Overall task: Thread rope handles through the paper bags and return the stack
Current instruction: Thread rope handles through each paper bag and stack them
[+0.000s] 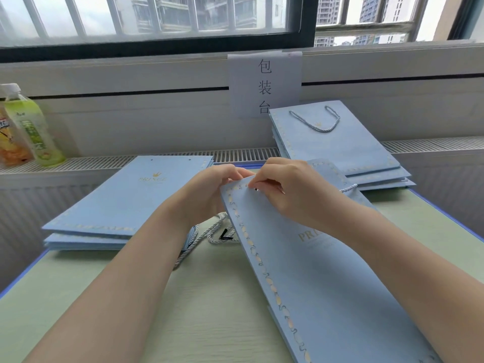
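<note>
A flat light-blue paper bag (322,279) with a gold border lies tilted across the table in front of me. My left hand (209,195) grips its top left corner from behind. My right hand (285,189) pinches a dark-tipped rope end at the bag's top edge. A piece of the rope (348,188) shows to the right of that hand. A bundle of loose grey-blue ropes (217,231) lies on the table under my left wrist. On the left is a stack of bags without handles (131,200). At the back right is a stack of bags with handles (337,142).
Two drink bottles (31,127) stand on the radiator ledge at far left. A paper sign (264,85) with characters hangs on the wall below the window. The table (209,297) has a pale wood top with blue edging.
</note>
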Motion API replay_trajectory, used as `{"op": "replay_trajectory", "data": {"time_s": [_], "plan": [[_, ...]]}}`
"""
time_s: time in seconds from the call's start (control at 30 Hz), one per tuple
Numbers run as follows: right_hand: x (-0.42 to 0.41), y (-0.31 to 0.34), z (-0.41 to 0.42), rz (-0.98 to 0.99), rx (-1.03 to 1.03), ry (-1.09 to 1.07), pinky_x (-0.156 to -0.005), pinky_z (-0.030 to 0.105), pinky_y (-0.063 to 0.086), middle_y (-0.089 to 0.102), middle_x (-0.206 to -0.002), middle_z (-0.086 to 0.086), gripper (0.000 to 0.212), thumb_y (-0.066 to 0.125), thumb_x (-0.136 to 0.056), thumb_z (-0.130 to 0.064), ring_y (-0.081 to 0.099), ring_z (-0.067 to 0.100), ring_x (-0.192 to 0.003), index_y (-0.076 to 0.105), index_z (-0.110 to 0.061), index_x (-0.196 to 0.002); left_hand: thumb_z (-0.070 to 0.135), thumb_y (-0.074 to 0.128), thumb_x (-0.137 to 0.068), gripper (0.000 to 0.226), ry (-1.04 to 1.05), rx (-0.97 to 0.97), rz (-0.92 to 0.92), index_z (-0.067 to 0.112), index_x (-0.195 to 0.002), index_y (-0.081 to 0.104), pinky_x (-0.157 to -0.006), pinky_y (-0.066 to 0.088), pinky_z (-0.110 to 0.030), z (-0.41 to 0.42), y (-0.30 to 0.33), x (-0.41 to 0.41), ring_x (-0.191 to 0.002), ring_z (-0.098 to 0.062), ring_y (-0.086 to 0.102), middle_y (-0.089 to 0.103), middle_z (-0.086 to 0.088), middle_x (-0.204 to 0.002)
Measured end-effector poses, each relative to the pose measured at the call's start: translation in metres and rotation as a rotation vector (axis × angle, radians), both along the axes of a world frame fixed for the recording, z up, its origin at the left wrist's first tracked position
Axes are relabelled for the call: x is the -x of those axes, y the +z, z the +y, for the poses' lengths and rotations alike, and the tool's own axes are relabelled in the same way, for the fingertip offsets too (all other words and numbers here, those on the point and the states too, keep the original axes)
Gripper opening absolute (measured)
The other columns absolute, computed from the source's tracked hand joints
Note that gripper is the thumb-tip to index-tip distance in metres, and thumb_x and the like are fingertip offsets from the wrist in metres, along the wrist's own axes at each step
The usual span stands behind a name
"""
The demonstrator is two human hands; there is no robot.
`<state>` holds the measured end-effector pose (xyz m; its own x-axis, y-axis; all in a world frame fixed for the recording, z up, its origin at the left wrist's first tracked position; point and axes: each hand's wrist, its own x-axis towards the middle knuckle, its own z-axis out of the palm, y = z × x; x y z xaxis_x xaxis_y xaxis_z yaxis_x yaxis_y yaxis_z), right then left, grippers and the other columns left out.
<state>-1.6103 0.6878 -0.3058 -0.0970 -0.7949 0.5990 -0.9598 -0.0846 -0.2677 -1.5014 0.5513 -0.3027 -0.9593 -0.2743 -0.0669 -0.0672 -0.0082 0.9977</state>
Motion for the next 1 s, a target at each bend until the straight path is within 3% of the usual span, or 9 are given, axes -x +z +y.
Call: {"op": "replay_trajectory", "data": {"time_s": [0.07, 0.13, 0.23, 0.37, 0.5, 0.67, 0.73, 0.83, 1.0], "plan": [[0.001, 0.002, 0.001, -0.075, 0.010, 0.018, -0.064, 0.008, 0.037, 0.060, -0.077, 0.000, 0.015, 0.057, -0.087, -0.010, 0.047, 0.005, -0.060, 0.072, -0.009, -0.089, 0.000, 0.026, -0.086, 0.040, -0.018, -0.039, 0.024, 0.000, -0.096, 0.065, -0.053, 0.050, -0.024, -0.001, 0.000, -0.001, -0.062, -0.018, 0.063, 0.069, -0.010, -0.080], [0.001, 0.004, 0.001, -0.168, 0.021, 0.016, -0.065, 0.013, 0.040, 0.060, -0.077, -0.002, 0.011, 0.062, -0.086, -0.007, 0.052, 0.010, -0.065, 0.070, -0.012, -0.091, -0.001, 0.025, -0.084, 0.042, -0.048, -0.068, 0.042, -0.001, -0.098, 0.065, -0.055, 0.052, -0.026, -0.003, 0.000, -0.002, -0.064, -0.020, 0.063, 0.067, -0.012, -0.083], [0.000, 0.006, 0.003, -0.274, 0.012, 0.010, -0.066, 0.008, 0.038, 0.054, -0.086, -0.010, 0.018, 0.065, -0.083, -0.005, 0.050, 0.009, -0.074, 0.059, -0.016, -0.096, 0.003, 0.028, -0.084, 0.044, -0.077, -0.119, 0.054, 0.005, -0.092, 0.070, -0.057, 0.052, -0.026, -0.004, 0.001, -0.003, -0.067, -0.020, 0.062, 0.066, -0.010, -0.086], [0.001, 0.008, 0.004, -0.352, 0.027, -0.014, -0.066, 0.006, 0.037, 0.045, -0.081, -0.015, 0.018, 0.069, -0.082, -0.007, 0.045, -0.001, -0.067, 0.055, -0.015, -0.089, 0.013, 0.040, -0.077, 0.036, -0.110, -0.155, 0.066, 0.008, -0.090, 0.073, -0.064, 0.053, -0.028, -0.008, 0.001, -0.005, -0.074, -0.022, 0.062, 0.065, -0.010, -0.090], [0.003, 0.009, 0.002, -0.309, 0.030, 0.034, -0.068, 0.008, 0.036, 0.049, -0.086, -0.009, 0.021, 0.074, -0.078, -0.008, 0.047, 0.001, -0.071, 0.061, -0.024, -0.072, 0.012, 0.043, -0.074, 0.046, -0.178, -0.147, 0.078, -0.001, -0.113, 0.062, -0.069, 0.054, -0.032, -0.016, -0.004, -0.005, -0.080, -0.027, 0.063, 0.065, -0.016, -0.095], [0.002, 0.010, 0.003, -0.282, 0.035, 0.073, -0.068, 0.009, 0.036, 0.051, -0.088, -0.007, 0.014, 0.074, -0.077, -0.009, 0.047, -0.001, -0.070, 0.066, -0.020, -0.076, 0.005, 0.049, -0.074, 0.037, -0.235, -0.055, 0.105, 0.005, -0.105, 0.071, -0.072, 0.055, -0.036, -0.020, -0.006, -0.008, -0.078, -0.027, 0.066, 0.069, -0.015, -0.093], [0.001, 0.008, 0.001, -0.241, 0.031, 0.064, -0.069, 0.008, 0.037, 0.049, -0.092, -0.007, 0.019, 0.074, -0.077, -0.011, 0.046, -0.001, -0.071, 0.065, -0.021, -0.090, 0.003, 0.057, -0.076, 0.034, -0.212, -0.046, 0.089, 0.003, -0.107, 0.070, -0.069, 0.055, -0.034, -0.018, -0.005, -0.008, -0.077, -0.026, 0.066, 0.069, -0.016, -0.093], [0.004, 0.006, 0.001, -0.168, -0.029, -0.017, -0.069, 0.007, 0.035, 0.049, -0.102, -0.011, 0.041, 0.074, -0.078, -0.027, 0.045, -0.011, -0.073, 0.059, -0.021, -0.116, -0.001, 0.055, -0.078, 0.036, -0.213, -0.057, 0.046, 0.003, -0.112, 0.067, -0.067, 0.056, -0.031, -0.017, -0.001, -0.009, -0.076, -0.026, 0.068, 0.071, -0.017, -0.094], [0.007, 0.005, 0.004, -0.006, -0.174, -0.088, -0.074, 0.020, 0.037, 0.048, -0.082, -0.022, 0.034, 0.068, -0.075, -0.049, 0.042, 0.003, -0.083, 0.063, -0.024, -0.097, -0.011, 0.053, -0.084, 0.028, -0.319, 0.154, -0.074, 0.004, -0.107, 0.063, -0.069, 0.057, -0.028, -0.014, 0.008, -0.015, -0.078, -0.022, 0.070, 0.071, -0.013, -0.095]]}}
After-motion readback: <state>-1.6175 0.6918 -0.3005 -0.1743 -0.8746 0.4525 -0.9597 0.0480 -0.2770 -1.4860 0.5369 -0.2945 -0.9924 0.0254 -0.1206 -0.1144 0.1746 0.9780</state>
